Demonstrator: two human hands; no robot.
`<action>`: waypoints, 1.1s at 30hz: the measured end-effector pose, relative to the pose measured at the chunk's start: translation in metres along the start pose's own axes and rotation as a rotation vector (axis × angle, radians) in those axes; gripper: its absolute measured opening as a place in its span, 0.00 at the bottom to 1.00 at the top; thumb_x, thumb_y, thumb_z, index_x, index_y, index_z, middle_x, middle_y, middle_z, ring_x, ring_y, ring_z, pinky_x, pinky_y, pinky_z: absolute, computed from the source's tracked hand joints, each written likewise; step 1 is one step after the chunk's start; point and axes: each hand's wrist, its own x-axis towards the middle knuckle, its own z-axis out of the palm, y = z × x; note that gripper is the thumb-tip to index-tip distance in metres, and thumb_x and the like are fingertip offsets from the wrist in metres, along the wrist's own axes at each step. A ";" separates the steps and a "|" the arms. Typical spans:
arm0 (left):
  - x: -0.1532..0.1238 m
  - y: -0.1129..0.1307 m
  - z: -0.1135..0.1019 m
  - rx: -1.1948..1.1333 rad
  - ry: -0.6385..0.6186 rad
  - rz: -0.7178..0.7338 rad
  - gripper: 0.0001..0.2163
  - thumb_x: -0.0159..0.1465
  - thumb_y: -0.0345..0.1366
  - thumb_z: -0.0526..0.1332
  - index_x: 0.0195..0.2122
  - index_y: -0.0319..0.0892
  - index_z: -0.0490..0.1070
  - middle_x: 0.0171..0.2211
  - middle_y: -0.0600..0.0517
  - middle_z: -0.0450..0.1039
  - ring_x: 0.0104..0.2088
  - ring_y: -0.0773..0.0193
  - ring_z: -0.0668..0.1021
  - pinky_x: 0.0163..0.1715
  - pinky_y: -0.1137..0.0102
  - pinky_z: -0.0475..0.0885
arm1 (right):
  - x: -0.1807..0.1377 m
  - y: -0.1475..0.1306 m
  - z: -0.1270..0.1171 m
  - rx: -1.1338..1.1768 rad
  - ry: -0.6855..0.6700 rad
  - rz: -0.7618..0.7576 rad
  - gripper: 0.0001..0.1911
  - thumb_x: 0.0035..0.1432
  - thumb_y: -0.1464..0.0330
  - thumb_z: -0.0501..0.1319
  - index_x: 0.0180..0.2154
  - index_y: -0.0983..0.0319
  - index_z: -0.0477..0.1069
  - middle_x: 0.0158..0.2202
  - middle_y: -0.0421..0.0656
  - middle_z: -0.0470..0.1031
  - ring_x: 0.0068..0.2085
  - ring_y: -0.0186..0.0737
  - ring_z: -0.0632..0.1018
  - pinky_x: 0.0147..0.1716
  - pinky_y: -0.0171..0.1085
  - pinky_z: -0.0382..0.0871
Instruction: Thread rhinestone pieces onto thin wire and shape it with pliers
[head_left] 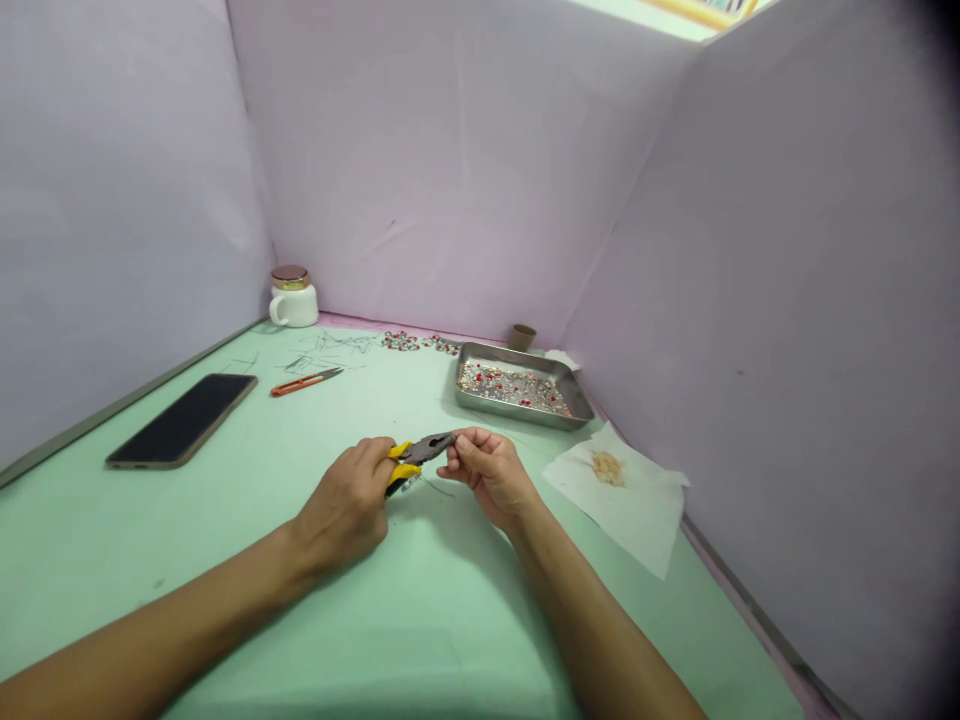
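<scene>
My left hand [346,505] is closed round the yellow handles of a pair of pliers [420,452], whose grey jaws point right. My right hand [486,468] is pinched shut at the jaw tips, holding something too small to make out; a thin wire trails on the table below it. Both hands hover just above the green table top [420,610], near its middle.
A metal tray [517,418] of small red and silver beads lies behind the hands. White paper [637,505] with a small tan heap lies right. A phone [184,420], orange snips [304,382], a white lidded mug [292,298], loose wires and beads lie left and behind. Purple walls enclose the table.
</scene>
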 end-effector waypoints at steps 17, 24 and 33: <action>0.017 0.000 -0.052 -1.790 -0.533 -0.642 0.11 0.43 0.32 0.59 0.29 0.36 0.70 0.41 0.44 0.65 0.31 0.62 0.68 0.26 0.68 0.67 | 0.005 -0.003 -0.004 -0.013 0.143 -0.064 0.11 0.38 0.67 0.67 0.29 0.63 0.73 0.24 0.38 0.69 0.25 0.29 0.70 0.27 0.32 0.71; 0.017 -0.002 -0.045 -1.626 -0.526 -0.874 0.13 0.40 0.24 0.56 0.29 0.38 0.71 0.38 0.48 0.67 0.36 0.63 0.68 0.32 0.73 0.66 | 0.007 -0.004 -0.007 0.004 0.146 -0.063 0.12 0.37 0.68 0.68 0.29 0.63 0.73 0.25 0.38 0.69 0.27 0.29 0.69 0.26 0.31 0.71; 0.003 -0.026 -0.023 -1.506 -0.679 -0.443 0.24 0.41 0.27 0.54 0.43 0.41 0.69 0.51 0.49 0.61 0.45 0.51 0.66 0.43 0.57 0.64 | 0.008 -0.003 -0.009 0.030 0.187 -0.049 0.13 0.36 0.68 0.69 0.28 0.63 0.72 0.24 0.38 0.70 0.24 0.28 0.70 0.25 0.31 0.71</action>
